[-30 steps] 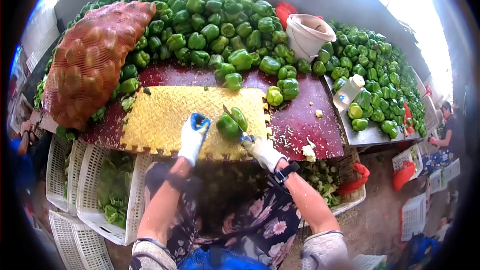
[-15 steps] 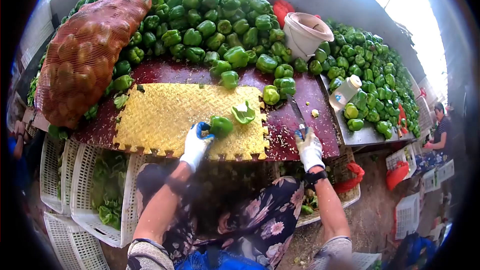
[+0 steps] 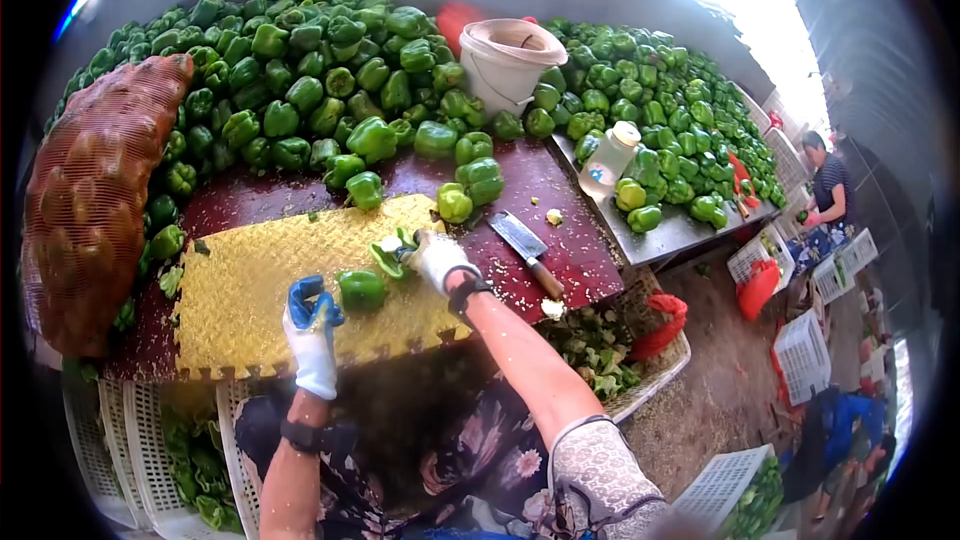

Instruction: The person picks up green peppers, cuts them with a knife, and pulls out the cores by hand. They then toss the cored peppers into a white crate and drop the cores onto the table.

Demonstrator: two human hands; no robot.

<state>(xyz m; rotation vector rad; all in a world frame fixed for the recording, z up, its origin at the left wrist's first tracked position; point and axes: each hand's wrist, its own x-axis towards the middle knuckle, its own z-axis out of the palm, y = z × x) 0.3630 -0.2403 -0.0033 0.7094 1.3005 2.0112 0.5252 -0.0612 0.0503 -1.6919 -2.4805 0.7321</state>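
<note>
My left hand (image 3: 315,325), in a white glove with blue fingertips, is raised over the front of the yellow mat (image 3: 250,280), fingers apart and holding nothing. Just right of it a whole green pepper (image 3: 361,290) lies on the mat. My gloved right hand (image 3: 432,254) reaches to the cut-open green pepper (image 3: 388,258) at the mat's right side, its fingers closed at the pepper's edge. A knife (image 3: 525,248) with a wooden handle lies on the dark red board (image 3: 585,262), right of my right hand.
A large heap of green peppers (image 3: 290,90) spreads behind the mat. A full red net sack (image 3: 95,200) stands left. Behind are a white bucket (image 3: 495,75) and a bottle (image 3: 608,160). White crates (image 3: 655,380) stand below. A co-worker (image 3: 828,185) sits far right.
My right hand has let go of the knife and moved left to the cut pepper. My left hand has come away from the whole pepper. The view has shifted right.
</note>
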